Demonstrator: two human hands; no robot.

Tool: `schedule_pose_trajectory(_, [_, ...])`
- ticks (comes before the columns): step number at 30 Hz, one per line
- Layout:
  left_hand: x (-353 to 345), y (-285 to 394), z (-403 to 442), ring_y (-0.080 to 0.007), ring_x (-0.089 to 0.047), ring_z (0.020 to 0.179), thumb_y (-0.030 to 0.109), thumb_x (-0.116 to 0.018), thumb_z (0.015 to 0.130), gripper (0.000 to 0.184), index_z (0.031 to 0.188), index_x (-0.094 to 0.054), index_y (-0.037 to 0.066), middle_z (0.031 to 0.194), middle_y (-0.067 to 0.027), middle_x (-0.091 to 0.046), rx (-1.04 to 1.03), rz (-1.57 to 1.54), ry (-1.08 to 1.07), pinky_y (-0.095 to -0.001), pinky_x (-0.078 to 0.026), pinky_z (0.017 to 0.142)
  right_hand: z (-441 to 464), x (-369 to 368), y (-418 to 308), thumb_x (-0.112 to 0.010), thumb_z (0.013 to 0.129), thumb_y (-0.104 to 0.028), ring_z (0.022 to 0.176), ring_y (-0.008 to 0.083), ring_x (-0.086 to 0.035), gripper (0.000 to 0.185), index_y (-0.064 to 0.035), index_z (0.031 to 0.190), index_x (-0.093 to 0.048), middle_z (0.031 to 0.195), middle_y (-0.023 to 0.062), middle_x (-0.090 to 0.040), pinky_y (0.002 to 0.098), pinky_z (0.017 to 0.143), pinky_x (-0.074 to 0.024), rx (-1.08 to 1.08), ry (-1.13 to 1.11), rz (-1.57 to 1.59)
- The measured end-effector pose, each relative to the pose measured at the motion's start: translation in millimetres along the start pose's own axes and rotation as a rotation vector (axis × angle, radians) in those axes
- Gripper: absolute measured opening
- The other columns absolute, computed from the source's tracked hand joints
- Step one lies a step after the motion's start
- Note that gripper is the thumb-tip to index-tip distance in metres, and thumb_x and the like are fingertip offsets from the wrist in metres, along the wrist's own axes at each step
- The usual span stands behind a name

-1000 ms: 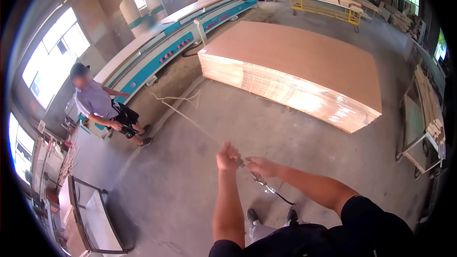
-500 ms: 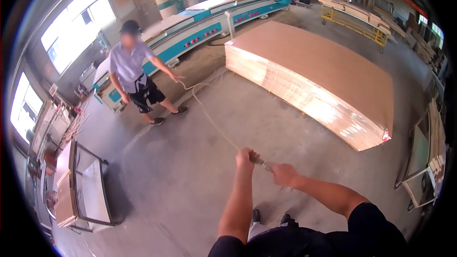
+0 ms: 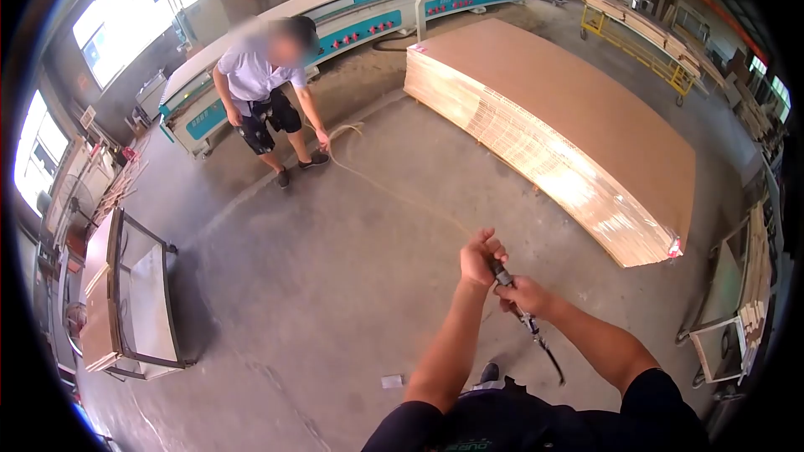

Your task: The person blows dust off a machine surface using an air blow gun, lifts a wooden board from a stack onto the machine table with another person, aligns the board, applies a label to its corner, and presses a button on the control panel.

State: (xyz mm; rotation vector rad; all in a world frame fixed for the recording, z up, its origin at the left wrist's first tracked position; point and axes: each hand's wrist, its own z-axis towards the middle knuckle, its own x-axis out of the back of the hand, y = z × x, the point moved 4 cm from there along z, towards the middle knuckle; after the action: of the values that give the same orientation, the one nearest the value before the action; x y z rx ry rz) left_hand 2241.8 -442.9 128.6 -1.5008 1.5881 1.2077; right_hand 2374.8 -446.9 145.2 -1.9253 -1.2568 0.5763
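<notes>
My left hand (image 3: 481,258) is closed around the hose end, by a dark metal coupling (image 3: 502,273). Just below it, my right hand (image 3: 526,296) is wrapped around an air blow gun, whose silver body and thin dark bent nozzle (image 3: 549,358) point down toward my feet. The pale air hose (image 3: 394,190) runs from my left hand across the floor to a co-worker (image 3: 264,88) at the upper left. That person bends forward, one hand (image 3: 323,139) low at the hose. My fingers hide part of the gun's handle.
A large wrapped stack of boards (image 3: 569,96) stands at the right. Behind it stretches a long teal and white machine (image 3: 360,29). Board-loaded carts stand at left (image 3: 105,285) and right (image 3: 749,285). A small white piece (image 3: 392,382) lies on the floor.
Both my hands have shifted right, and the blow gun's nozzle now shows below my right hand. The co-worker has bent down, lowering a hand with the hose, which now lies lower.
</notes>
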Motion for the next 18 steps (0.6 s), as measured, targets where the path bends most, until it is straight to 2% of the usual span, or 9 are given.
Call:
schedule_pose_trajectory(2, [9,-1,-3,-0.0175,-0.044,0.055,0.014,-0.057,0.084,0.011,0.084,-0.052,0.005,0.062,-0.0032,-0.044,-0.031,0.198,0.423,-0.0322,-0.043,0.053,-14,9,-10,-0.061,0.083,-0.019,0.084,0.0250,-0.058,0.032,-0.0031,0.110,-0.052,0.085,0.0097,-0.062,0.0410,0.067,-0.0447,0.352,0.471,-0.806])
schedule_pose_trajectory(3, [12,-6,-5,-0.0172,-0.044,0.054,0.013,-0.057,0.084,0.010,0.084,-0.052,0.005,0.062,-0.0032,-0.044,-0.100,0.229,0.441,-0.0316,-0.042,0.052,-26,5,-17,-0.062,0.081,-0.016,0.086,0.0269,-0.057,0.033,-0.0034,0.109,-0.053,0.086,0.0106,-0.062,0.0427,0.068,-0.0443,0.531,0.706,-1.209])
schedule_pose_trajectory(4, [14,-12,-6,-0.0169,-0.044,0.054,0.012,-0.058,0.084,0.009,0.084,-0.052,0.005,0.063,-0.0032,-0.044,-0.176,0.256,0.456,-0.0310,-0.041,0.051,-32,8,-24,-0.062,0.075,-0.014,0.096,0.0316,-0.054,0.044,-0.0037,0.116,-0.051,0.099,0.0139,-0.060,0.0426,0.077,-0.0447,0.447,0.692,-1.259])
schedule_pose_trajectory(9, [8,-23,-15,-0.0119,-0.036,0.047,0.019,-0.057,0.088,0.014,0.083,-0.054,0.007,0.056,0.0008,-0.037,-0.270,0.212,0.427,-0.0273,-0.033,0.043,-79,7,-37,-0.067,0.076,-0.024,0.110,0.0292,-0.050,0.062,-0.0046,0.131,-0.044,0.121,0.0140,-0.052,0.0402,0.093,-0.0408,0.822,0.630,-0.845])
schedule_pose_trajectory(10, [5,-23,-11,-0.0108,-0.035,0.047,0.024,-0.056,0.090,0.018,0.084,-0.054,0.007,0.056,0.0018,-0.035,-0.195,0.100,0.175,-0.0264,-0.032,0.042,-84,16,-36,-0.068,0.077,-0.028,0.112,0.0281,-0.050,0.065,-0.0042,0.133,-0.042,0.124,0.0137,-0.050,0.0398,0.095,-0.0400,0.869,0.630,-0.804])
schedule_pose_trajectory(13, [-5,-28,-23,-0.0082,-0.032,0.046,0.036,-0.052,0.093,0.031,0.086,-0.056,0.007,0.054,0.0045,-0.032,0.001,-0.146,-0.426,-0.0237,-0.030,0.040,-59,50,15,-0.060,0.087,-0.035,0.117,0.0246,-0.049,0.060,-0.0026,0.133,-0.041,0.127,0.0109,-0.051,0.0395,0.096,-0.0400,0.108,-0.016,0.217])
schedule_pose_trajectory(15, [-29,-42,-33,-0.0070,-0.031,0.046,0.044,-0.048,0.094,0.038,0.087,-0.057,0.007,0.054,0.0056,-0.031,0.067,-0.201,-0.652,-0.0215,-0.028,0.040,-65,32,15,-0.050,0.094,-0.035,0.097,0.0216,-0.060,0.050,-0.0013,0.130,-0.045,0.109,0.0113,-0.060,0.0359,0.086,-0.0469,0.025,-0.316,0.387])
schedule_pose_trajectory(16, [-33,-49,-32,-0.0101,-0.034,0.048,0.041,-0.048,0.094,0.035,0.088,-0.054,0.007,0.054,0.0036,-0.033,0.079,-0.191,-0.674,-0.0246,-0.032,0.042,-78,15,9,-0.050,0.094,-0.033,0.089,0.0214,-0.062,0.047,-0.0015,0.128,-0.047,0.101,0.0114,-0.062,0.0353,0.082,-0.0488,-0.010,-0.365,0.427])
schedule_pose_trajectory(18, [-29,-54,-24,-0.0129,-0.038,0.050,0.036,-0.050,0.093,0.030,0.089,-0.052,0.006,0.055,0.0018,-0.035,-0.141,0.016,-0.196,-0.0280,-0.035,0.046,-80,15,20,-0.053,0.092,-0.030,0.067,0.0191,-0.064,0.037,-0.0012,0.115,-0.054,0.080,0.0122,-0.063,0.0338,0.064,-0.0517,-0.044,-0.210,0.433])
